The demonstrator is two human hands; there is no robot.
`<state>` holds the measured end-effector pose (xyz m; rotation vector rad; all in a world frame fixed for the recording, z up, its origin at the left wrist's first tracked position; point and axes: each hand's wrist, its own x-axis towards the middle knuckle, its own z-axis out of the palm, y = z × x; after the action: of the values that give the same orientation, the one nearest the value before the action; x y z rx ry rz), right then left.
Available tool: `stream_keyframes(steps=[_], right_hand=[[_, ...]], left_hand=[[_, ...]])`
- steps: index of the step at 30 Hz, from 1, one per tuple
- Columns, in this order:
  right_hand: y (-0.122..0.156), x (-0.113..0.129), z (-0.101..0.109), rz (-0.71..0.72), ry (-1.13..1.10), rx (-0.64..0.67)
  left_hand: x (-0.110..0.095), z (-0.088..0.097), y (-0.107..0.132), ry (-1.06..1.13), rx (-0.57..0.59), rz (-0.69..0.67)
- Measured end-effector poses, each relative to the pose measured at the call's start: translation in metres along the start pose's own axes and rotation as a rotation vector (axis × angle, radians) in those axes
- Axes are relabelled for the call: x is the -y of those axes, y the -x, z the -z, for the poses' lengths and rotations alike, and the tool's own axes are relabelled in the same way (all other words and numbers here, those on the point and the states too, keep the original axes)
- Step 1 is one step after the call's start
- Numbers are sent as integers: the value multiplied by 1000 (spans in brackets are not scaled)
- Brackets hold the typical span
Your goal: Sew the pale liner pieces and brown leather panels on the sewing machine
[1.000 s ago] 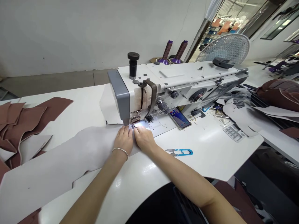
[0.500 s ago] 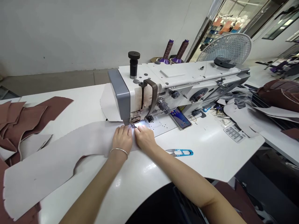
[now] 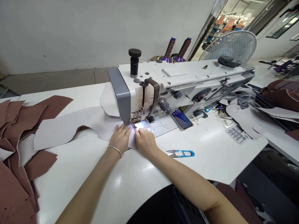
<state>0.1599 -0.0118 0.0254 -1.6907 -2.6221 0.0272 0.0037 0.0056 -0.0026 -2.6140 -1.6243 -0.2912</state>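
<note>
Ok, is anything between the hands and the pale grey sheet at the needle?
Nothing visible. The left hand and right hand rest directly on the pale grey leather-like sheet, just before the presser foot of the white sewing machine. The blue-handled thread snips lie apart, to the right.

**Grey panel pulled in across the surface**

The long grey panel [image 3: 58, 132] no longer trails off to the lower left. Its tail end has swung up and back, and now lies left of the sewing machine [image 3: 177, 81]. This leaves a wide stretch of bare surface [image 3: 77, 168] and uncovers brown pieces [image 3: 18, 183] at the near-left corner. The left hand [image 3: 121, 138] has turned, fingers now angled rightward at the presser foot [image 3: 134, 124], apparently nearer the panel's end.
</note>
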Motion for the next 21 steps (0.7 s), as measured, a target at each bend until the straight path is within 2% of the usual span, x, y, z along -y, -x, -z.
stream_keyframes(steps=[2, 5, 8, 10, 16, 21], right_hand=[[-2, 1, 0, -7, -5, 8], [-2, 1, -2, -12, -14, -7], [1, 0, -4, -15, -23, -15], [2, 0, -4, -12, -26, -13], [4, 0, 2, 14, -43, -10], [4, -1, -5, 21, -52, -33]], left_hand=[[-6, 3, 1, -20, -43, 9], [-27, 5, 6, -65, -139, 55], [-47, 3, 12, -88, -219, 98], [-52, -1, 15, -88, -240, 94], [-36, -10, 11, -52, -228, 66], [-24, -11, 5, -38, -186, 34]])
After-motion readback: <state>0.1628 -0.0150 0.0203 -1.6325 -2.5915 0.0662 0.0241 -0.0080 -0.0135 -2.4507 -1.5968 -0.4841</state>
